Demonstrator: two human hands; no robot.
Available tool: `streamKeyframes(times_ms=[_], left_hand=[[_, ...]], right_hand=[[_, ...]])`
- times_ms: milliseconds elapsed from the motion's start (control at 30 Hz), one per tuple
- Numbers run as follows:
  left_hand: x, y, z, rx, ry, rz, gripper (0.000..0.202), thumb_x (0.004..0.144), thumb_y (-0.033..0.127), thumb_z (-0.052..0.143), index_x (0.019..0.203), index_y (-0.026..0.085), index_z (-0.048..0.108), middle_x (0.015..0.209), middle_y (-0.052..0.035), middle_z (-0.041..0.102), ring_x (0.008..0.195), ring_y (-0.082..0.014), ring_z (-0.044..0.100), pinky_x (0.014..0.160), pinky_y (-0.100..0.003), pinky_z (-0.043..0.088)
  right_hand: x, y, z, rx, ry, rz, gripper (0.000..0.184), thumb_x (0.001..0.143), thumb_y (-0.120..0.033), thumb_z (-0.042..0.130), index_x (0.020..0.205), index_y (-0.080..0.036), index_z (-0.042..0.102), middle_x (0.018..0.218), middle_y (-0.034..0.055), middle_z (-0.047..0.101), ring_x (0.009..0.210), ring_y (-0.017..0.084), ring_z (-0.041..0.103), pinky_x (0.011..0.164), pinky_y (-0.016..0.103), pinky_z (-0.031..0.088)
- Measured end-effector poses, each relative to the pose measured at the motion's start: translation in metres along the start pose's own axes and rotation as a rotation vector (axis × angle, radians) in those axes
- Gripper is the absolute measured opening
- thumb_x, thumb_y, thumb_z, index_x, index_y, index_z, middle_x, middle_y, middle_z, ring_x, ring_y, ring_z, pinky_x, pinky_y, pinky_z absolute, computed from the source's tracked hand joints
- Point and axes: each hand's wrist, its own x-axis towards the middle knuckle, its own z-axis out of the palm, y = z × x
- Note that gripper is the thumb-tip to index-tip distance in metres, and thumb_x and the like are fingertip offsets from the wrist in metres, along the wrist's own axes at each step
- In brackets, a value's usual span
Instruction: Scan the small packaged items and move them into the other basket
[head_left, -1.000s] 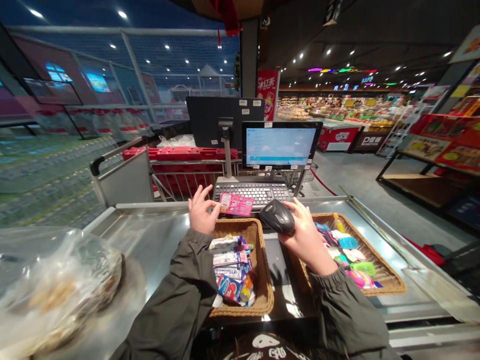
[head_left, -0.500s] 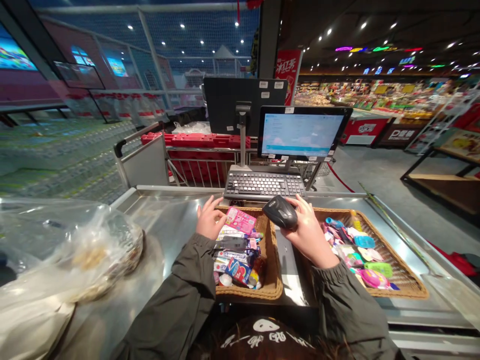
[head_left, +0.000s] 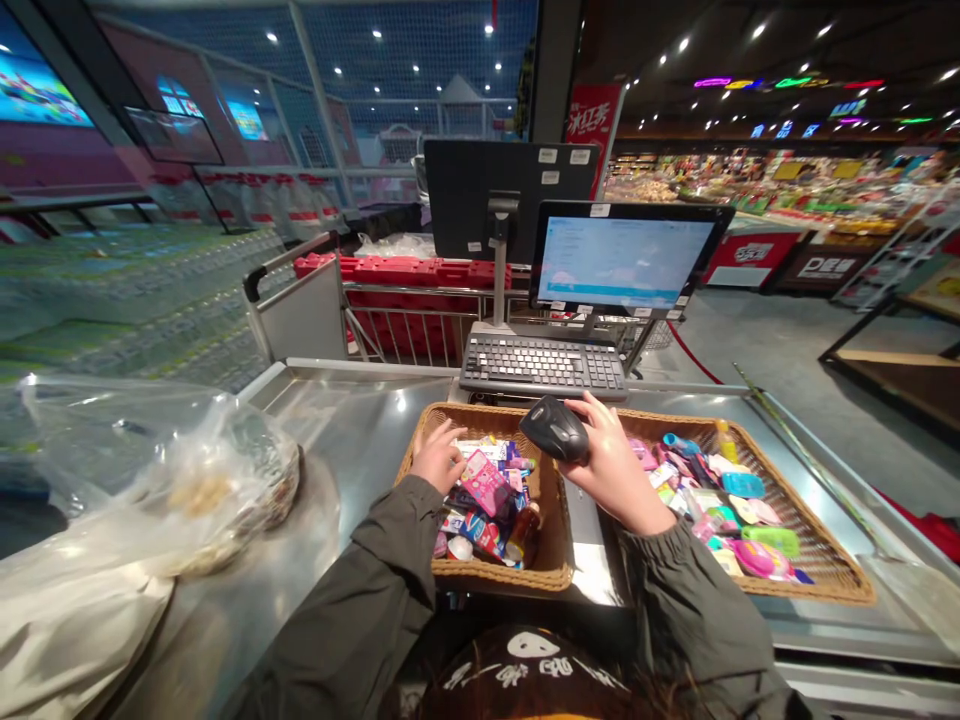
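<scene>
one red sign (head_left: 591, 118) reads 冰红茶; right grip (head_left: 616, 470) clasps black scanner (head_left: 555, 430), left grip (head_left: 437, 457), hold unclear, beside pink packet (head_left: 486, 484).

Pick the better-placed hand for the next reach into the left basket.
Left, I'd say: the left hand is over the left basket; the right hand grips a black handheld device.

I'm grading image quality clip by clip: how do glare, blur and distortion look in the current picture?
Head view: bright reflections streak the metal counter; head view: the stacked bottles at far left look smeared and stretched; head view: the black scanner in the right hand reads fairly clearly, but text on the lit monitor is too small to read.
</scene>
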Motion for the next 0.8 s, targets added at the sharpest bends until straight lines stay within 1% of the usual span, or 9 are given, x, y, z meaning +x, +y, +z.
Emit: streamKeyframes(times_ms=[67, 133, 233, 333, 467, 567, 700, 767, 800], left_hand=[[0.0, -0.001, 0.007, 0.032, -0.057, -0.018, 0.018, 0.074, 0.016, 0.061, 0.057, 0.021, 0.065, 0.137, -0.0029, 0.061, 0.141, -0.0316, 0.038, 0.113, -0.071, 0.007], [-0.001, -0.002, 0.012, 0.071, -0.081, -0.024, 0.018, 0.074, 0.014, 0.061, 0.058, 0.022, 0.067, 0.137, -0.0041, 0.061, 0.14, -0.0334, 0.04, 0.112, -0.073, 0.008], [-0.001, 0.0, 0.01, 0.102, -0.037, -0.003, 0.02, 0.08, 0.015, 0.058, 0.069, 0.025, 0.072, 0.137, -0.0058, 0.06, 0.138, -0.0339, 0.042, 0.11, -0.075, 0.012], [0.002, 0.009, 0.0, 0.083, 0.012, 0.034, 0.02, 0.084, 0.019, 0.056, 0.077, 0.026, 0.074, 0.138, -0.0071, 0.059, 0.138, -0.0336, 0.042, 0.11, -0.075, 0.014], [0.011, 0.033, -0.012, 0.068, 0.028, 0.105, 0.018, 0.087, 0.025, 0.057, 0.087, 0.027, 0.075, 0.142, -0.0073, 0.056, 0.141, -0.0322, 0.039, 0.112, -0.072, 0.015], [0.02, 0.052, -0.012, 0.056, 0.055, 0.175, 0.017, 0.088, 0.03, 0.058, 0.093, 0.027, 0.075, 0.145, -0.0083, 0.053, 0.142, -0.0324, 0.037, 0.113, -0.071, 0.016], [0.034, 0.078, -0.006, 0.032, 0.073, 0.279, 0.018, 0.089, 0.033, 0.06, 0.097, 0.025, 0.074, 0.146, -0.0092, 0.051, 0.142, -0.032, 0.036, 0.113, -0.069, 0.018], [0.044, 0.099, 0.001, 0.016, 0.06, 0.341, 0.018, 0.089, 0.034, 0.06, 0.098, 0.025, 0.073, 0.147, -0.0094, 0.05, 0.142, -0.0322, 0.036, 0.113, -0.069, 0.017], [0.05, 0.113, 0.008, 0.009, 0.046, 0.381, 0.019, 0.089, 0.035, 0.061, 0.098, 0.025, 0.073, 0.147, -0.0093, 0.05, 0.143, -0.0323, 0.035, 0.113, -0.07, 0.017]], right_hand=[[0.0, 0.0, -0.001, 0.007, 0.002, -0.001, 0.037, 0.074, -0.02, 0.06, 0.111, -0.019, 0.064, 0.138, 0.0145, 0.053, 0.143, 0.04, 0.03, 0.112, 0.071, 0.022], [-0.001, 0.001, -0.001, 0.006, 0.01, -0.004, 0.036, 0.073, -0.02, 0.061, 0.11, -0.019, 0.064, 0.138, 0.0142, 0.053, 0.143, 0.04, 0.03, 0.112, 0.071, 0.022], [-0.003, 0.004, -0.003, -0.006, 0.026, -0.006, 0.036, 0.072, -0.02, 0.062, 0.107, -0.019, 0.064, 0.137, 0.0146, 0.053, 0.143, 0.04, 0.03, 0.112, 0.07, 0.024], [-0.006, 0.007, -0.007, -0.014, 0.047, 0.009, 0.038, 0.071, -0.02, 0.062, 0.109, -0.019, 0.064, 0.137, 0.0149, 0.054, 0.143, 0.04, 0.031, 0.111, 0.07, 0.025], [-0.011, 0.009, -0.016, -0.016, 0.075, 0.047, 0.039, 0.071, -0.017, 0.06, 0.11, -0.019, 0.064, 0.136, 0.0154, 0.054, 0.143, 0.039, 0.03, 0.113, 0.069, 0.023], [-0.015, 0.012, -0.025, -0.018, 0.116, 0.071, 0.044, 0.069, -0.016, 0.06, 0.112, -0.018, 0.064, 0.135, 0.0154, 0.054, 0.143, 0.039, 0.031, 0.114, 0.066, 0.024], [-0.024, 0.022, -0.04, -0.06, 0.193, 0.09, 0.044, 0.069, -0.018, 0.061, 0.113, -0.018, 0.062, 0.134, 0.0153, 0.054, 0.143, 0.038, 0.031, 0.113, 0.063, 0.028], [-0.033, 0.033, -0.052, -0.1, 0.235, 0.119, 0.042, 0.07, -0.02, 0.062, 0.112, -0.017, 0.062, 0.134, 0.0158, 0.054, 0.143, 0.039, 0.031, 0.113, 0.062, 0.03], [-0.04, 0.04, -0.059, -0.122, 0.258, 0.138, 0.041, 0.071, -0.021, 0.062, 0.112, -0.017, 0.062, 0.134, 0.0159, 0.054, 0.142, 0.039, 0.031, 0.113, 0.061, 0.03]])
